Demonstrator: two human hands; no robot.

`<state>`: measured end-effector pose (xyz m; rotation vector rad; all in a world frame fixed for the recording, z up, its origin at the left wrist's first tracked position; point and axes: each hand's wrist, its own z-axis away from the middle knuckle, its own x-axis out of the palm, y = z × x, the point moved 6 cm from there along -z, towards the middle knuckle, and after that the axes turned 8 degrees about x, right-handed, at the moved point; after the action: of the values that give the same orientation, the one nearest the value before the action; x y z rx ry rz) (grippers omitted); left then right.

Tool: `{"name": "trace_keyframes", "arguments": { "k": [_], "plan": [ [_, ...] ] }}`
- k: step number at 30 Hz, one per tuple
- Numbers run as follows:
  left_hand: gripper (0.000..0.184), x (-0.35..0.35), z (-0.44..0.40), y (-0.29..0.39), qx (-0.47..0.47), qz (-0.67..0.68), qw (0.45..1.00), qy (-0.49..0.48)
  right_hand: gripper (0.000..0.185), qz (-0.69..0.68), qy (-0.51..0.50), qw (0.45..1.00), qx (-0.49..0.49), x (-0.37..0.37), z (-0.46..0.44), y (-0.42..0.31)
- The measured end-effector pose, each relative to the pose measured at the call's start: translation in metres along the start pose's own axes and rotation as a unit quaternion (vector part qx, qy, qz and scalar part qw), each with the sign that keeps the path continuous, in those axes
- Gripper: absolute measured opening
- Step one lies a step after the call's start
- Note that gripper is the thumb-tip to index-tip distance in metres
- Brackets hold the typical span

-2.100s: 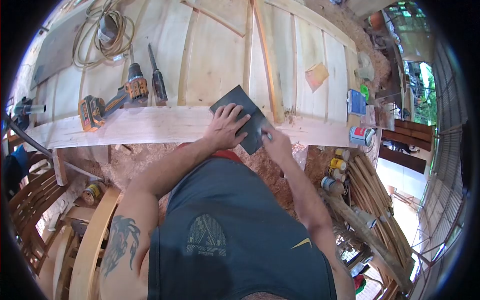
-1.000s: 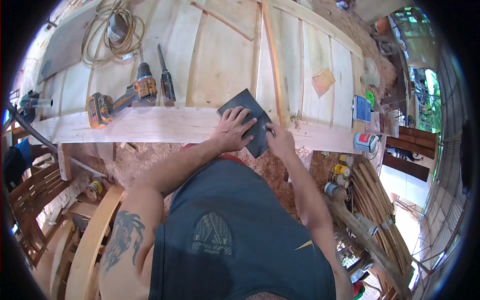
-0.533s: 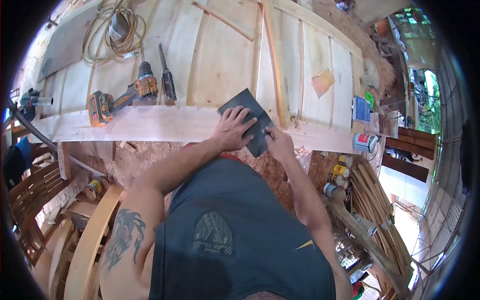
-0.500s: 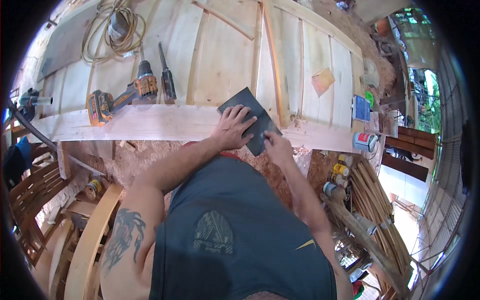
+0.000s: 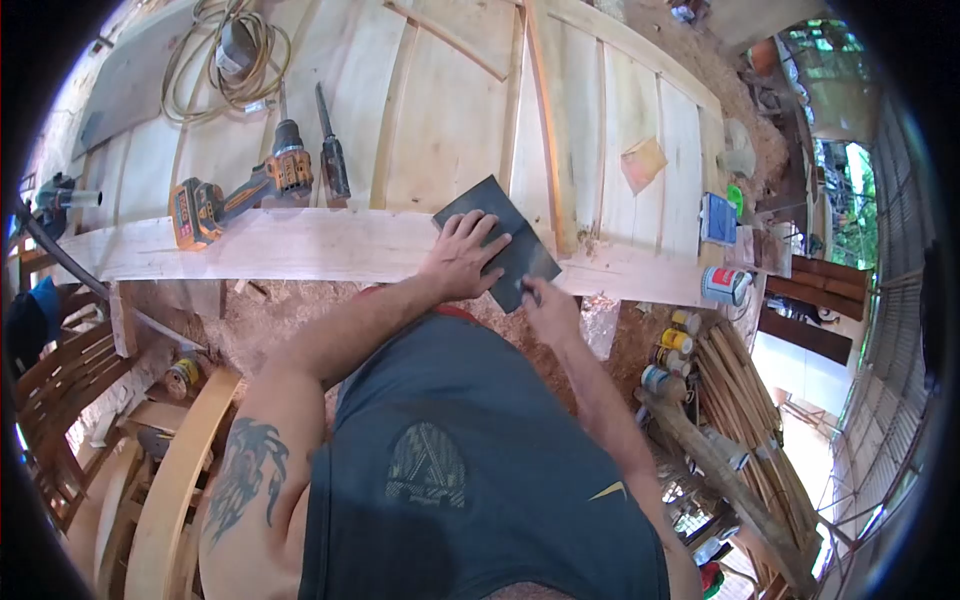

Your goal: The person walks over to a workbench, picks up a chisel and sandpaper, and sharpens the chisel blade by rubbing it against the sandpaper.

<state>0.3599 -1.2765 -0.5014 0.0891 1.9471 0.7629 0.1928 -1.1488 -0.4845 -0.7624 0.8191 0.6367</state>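
A dark grey rectangular sheet [image 5: 525,262], which looks like sandpaper, lies at an angle over the front board of the wooden workpiece. Its near corner sticks out past the board's edge. My left hand [image 5: 465,250] rests flat on the sheet with its fingers spread, pressing on its left half. At the sheet's near right edge is my right hand [image 5: 548,305], its fingers closed in a pinch. Whatever those fingers hold is too small and hidden to name.
An orange and black cordless drill [image 5: 245,195] and a dark long-bladed tool [image 5: 333,155] lie to the left. Behind them is a coiled cable [image 5: 230,65]. A yellowish paper piece [image 5: 643,163], a blue box [image 5: 718,218] and a paint can [image 5: 725,285] sit right.
My right hand has slid a little towards me along the sheet's right edge. My left hand stays in place on the sheet.
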Motion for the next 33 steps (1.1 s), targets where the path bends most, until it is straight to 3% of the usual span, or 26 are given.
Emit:
{"name": "trace_keyframes", "arguments": {
  "k": [2,6,9,15,19,22,28,31,33],
  "plan": [
    [0.061,0.003,0.001,0.001,-0.003,0.000,1.000,0.002,0.034,0.026,-0.025,0.999,0.001,-0.003,0.008,0.000],
    [0.060,0.003,0.001,-0.001,-0.008,0.003,1.000,0.003,0.034,-0.042,0.061,0.997,-0.036,-0.034,-0.042,-0.012],
    [0.060,0.002,0.001,-0.001,0.000,-0.004,1.000,0.004,0.033,-0.012,0.043,0.999,-0.014,-0.024,-0.060,-0.010],
    [0.061,0.001,0.001,0.000,0.008,-0.012,1.000,0.020,0.032,0.009,-0.026,1.000,-0.013,-0.002,0.011,0.004],
    [0.060,0.002,0.001,0.000,-0.004,-0.003,1.000,0.001,0.032,-0.040,0.062,0.997,-0.021,-0.037,-0.043,-0.014],
    [0.061,0.001,-0.002,0.001,-0.003,-0.011,1.000,-0.006,0.032,-0.006,0.077,0.995,-0.056,-0.019,-0.076,0.000],
    [0.061,0.004,-0.003,-0.003,-0.002,-0.013,1.000,0.006,0.033,0.016,0.032,0.998,-0.055,0.001,0.014,0.012],
    [0.059,0.002,0.003,-0.001,-0.005,-0.004,1.000,0.013,0.029,-0.181,-0.017,0.982,0.052,-0.026,0.020,0.004],
    [0.056,0.001,0.000,-0.002,-0.005,0.014,1.000,0.027,0.034,-0.353,-0.059,0.932,0.057,-0.054,0.018,-0.016]
  ]
}}
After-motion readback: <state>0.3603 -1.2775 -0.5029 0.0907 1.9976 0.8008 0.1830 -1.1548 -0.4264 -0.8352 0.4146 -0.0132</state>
